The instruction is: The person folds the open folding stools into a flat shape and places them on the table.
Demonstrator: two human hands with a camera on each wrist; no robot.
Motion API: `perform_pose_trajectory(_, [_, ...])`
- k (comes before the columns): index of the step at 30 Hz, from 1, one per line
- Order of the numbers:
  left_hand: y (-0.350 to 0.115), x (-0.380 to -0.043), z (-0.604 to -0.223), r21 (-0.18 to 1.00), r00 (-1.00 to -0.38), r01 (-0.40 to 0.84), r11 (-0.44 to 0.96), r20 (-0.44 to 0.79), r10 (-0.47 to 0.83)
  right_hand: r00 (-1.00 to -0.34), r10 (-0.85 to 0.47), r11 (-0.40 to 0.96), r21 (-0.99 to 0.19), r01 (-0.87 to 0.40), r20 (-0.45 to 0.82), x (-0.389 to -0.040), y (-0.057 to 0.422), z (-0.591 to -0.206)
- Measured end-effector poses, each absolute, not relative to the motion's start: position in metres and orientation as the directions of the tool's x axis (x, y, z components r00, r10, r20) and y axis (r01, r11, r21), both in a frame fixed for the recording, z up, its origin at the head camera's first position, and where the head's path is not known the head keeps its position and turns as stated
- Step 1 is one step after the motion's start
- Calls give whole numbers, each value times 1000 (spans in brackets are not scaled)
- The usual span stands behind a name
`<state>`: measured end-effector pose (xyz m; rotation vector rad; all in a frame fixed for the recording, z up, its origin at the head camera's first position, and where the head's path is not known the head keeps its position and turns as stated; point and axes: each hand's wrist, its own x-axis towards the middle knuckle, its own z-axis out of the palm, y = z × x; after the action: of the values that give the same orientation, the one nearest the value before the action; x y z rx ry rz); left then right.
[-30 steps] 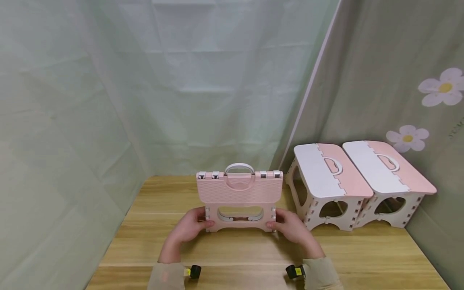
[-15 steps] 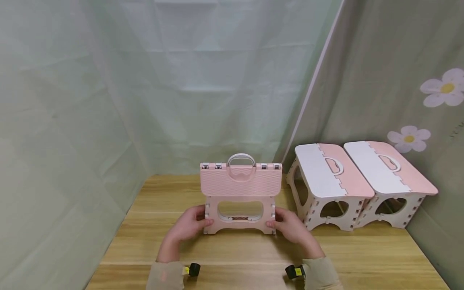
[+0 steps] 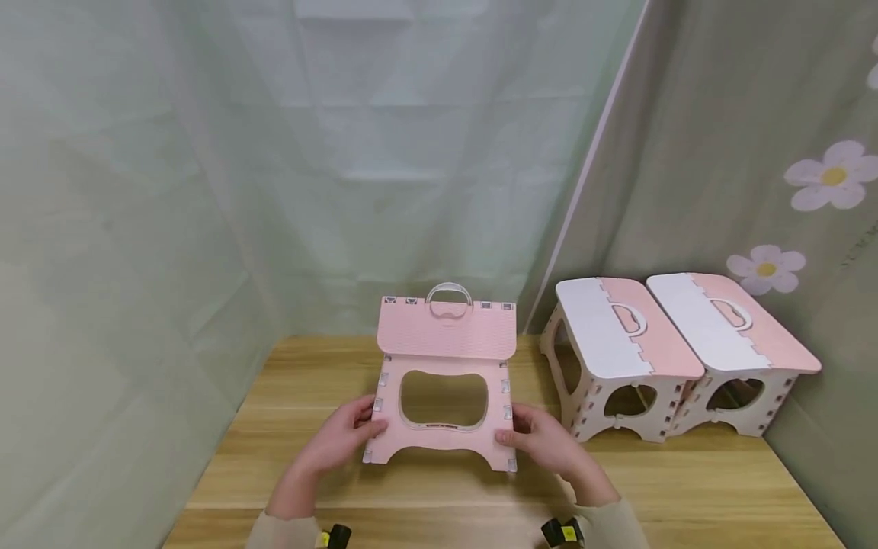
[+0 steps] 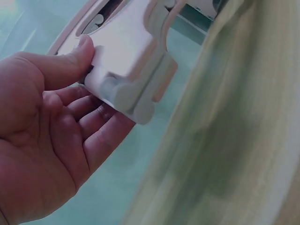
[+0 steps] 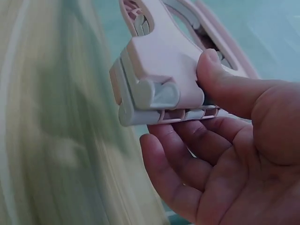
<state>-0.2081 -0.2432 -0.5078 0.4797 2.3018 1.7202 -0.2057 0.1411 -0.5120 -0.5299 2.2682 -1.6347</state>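
Observation:
A folding stool [image 3: 446,328] of pink and white plastic stands between my hands over the wooden table. Its legs are folded flat together, and the top panel hangs half down with the carry handle [image 3: 449,290] raised above it. My left hand [image 3: 343,436] grips the left leg edge, thumb on the pink front face and fingers behind. On the opposite edge my right hand [image 3: 552,444] holds it the same way. Both wrist views show the leg's hinged corner [image 4: 126,93] pinched between thumb and fingers, with the lower end [image 5: 145,93] over the table.
Two unfolded stools, a nearer one [image 3: 604,328] and a farther one [image 3: 727,320], stand side by side at the right with white and pink tops. The wooden table [image 3: 425,518] meets hanging curtains [image 3: 384,191] at the back and sides.
The stool has tilted back, its front face turning upward. Its lower edge has come nearer to me, and both hands have moved along, the left one slightly leftward.

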Motion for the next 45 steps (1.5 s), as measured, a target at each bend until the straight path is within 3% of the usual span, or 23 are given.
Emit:
perform_pose_trajectory(12, [-252,-202,-520,974,-933,3,225,-78,352,-859,-502,188,-982,2,-98,-201,130,-522])
perform_pose_trajectory(26, [-257,-208,-537,967,-919,-65,245,-154,364,-892,-425,272,-962,34,-152,-201,122,-532])
perform_pose_trajectory(45, [-251,-210,-545,920,-948,-150,362,-238,213,-917,-353,332,-941,63,-186,-202,115,-539])
